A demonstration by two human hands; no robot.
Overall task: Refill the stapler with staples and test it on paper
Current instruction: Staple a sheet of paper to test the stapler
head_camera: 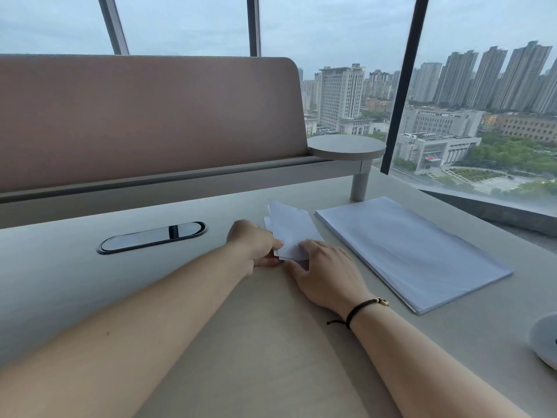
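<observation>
A few small white paper sheets (291, 230) lie fanned on the beige desk (90, 285), a little past the middle. My left hand (256, 244) pinches their near left corner between thumb and fingers. My right hand (327, 271) rests flat on the desk with its fingertips pressing the near edge of the same sheets. A black cord bracelet sits on my right wrist. No stapler and no staples are in view; whether something small is hidden under my hands I cannot tell.
A thick stack of white paper (413, 251) lies to the right. A black oval cable hatch (152, 237) sits left. A partition panel (144, 116) and a round shelf (346, 147) stand behind. A white rounded object (545, 339) shows at the right edge.
</observation>
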